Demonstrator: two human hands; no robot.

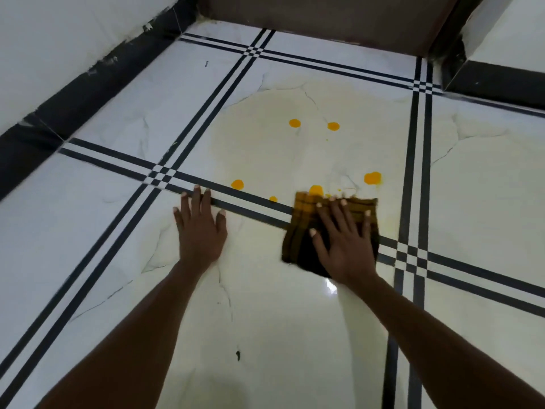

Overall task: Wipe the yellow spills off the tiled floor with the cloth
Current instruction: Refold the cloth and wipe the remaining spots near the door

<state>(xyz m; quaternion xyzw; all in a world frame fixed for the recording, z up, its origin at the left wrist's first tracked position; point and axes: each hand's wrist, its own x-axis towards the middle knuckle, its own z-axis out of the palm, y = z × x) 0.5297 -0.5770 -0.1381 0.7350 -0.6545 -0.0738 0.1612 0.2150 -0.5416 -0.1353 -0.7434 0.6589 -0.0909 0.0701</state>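
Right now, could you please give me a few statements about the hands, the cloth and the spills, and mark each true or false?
1. The right hand presses flat on the cloth. True.
2. The left hand holds a second cloth. False: it rests flat on the bare tiled floor.
3. Several yellow spills are unwiped beyond the cloth. True.
4. The cloth is plain white. False: it is dark brown with yellow checks.
5. One spill lies at the cloth's far edge. True.

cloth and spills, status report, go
Right hand flat on dark checked cloth, left hand braced on tiled floor. Six yellow spills remain. Nothing blocking.
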